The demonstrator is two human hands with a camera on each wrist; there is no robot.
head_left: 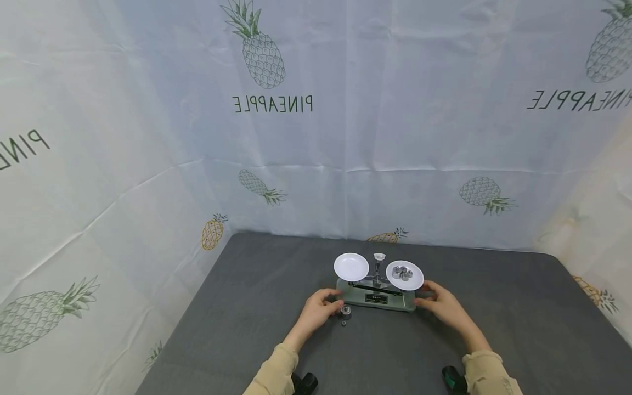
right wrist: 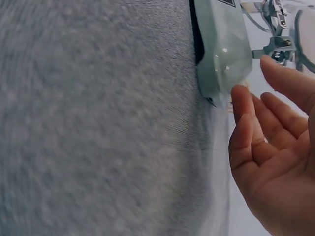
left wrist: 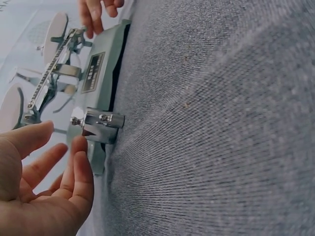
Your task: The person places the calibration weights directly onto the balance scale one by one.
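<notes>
A green balance scale with two white pans stands on the grey table. Several metal weights lie on the right pan; the left pan holds nothing. My left hand is at the base's left end, fingers loosely bent and spread, gripping nothing. Close to its fingertips stand a larger metal weight and a tiny one, which overlap in the left wrist view. At the base's right end is my right hand, thumb and fingers apart. Whether either hand touches the base, I cannot tell.
A grey cloth covers the table. Behind and beside it hangs a pale curtain printed with pineapples. Dark wrist devices show below both sleeves, the left one and the right one.
</notes>
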